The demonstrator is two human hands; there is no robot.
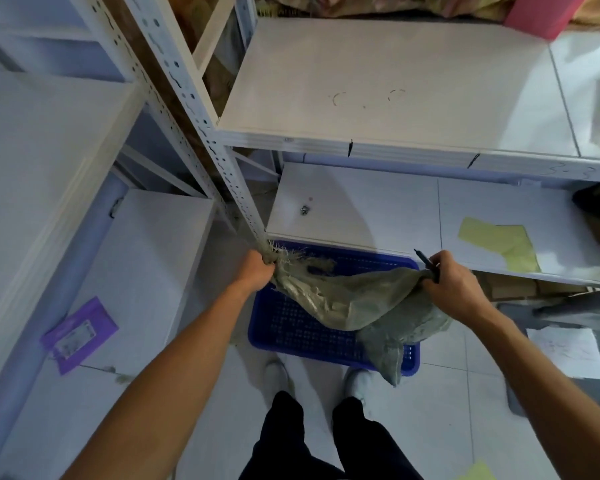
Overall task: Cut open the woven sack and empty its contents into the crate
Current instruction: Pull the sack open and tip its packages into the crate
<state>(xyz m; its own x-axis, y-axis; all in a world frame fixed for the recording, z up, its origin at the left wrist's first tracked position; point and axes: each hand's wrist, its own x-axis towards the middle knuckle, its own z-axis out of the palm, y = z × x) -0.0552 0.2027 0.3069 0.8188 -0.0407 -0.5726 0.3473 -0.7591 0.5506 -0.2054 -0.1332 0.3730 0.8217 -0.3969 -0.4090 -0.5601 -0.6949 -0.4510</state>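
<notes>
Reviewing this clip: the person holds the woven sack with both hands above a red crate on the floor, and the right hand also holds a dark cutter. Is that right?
Not quite: the crate is blue, not red, as the head view shows. The rest stands: the left hand and right hand both grip the woven sack above it, and the right hand also holds a dark cutter.

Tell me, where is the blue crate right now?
In the head view, the blue crate sits on the floor at lower centre, just ahead of the person's shoes, part tucked under the lowest shelf, with the woven sack held over it.
</notes>
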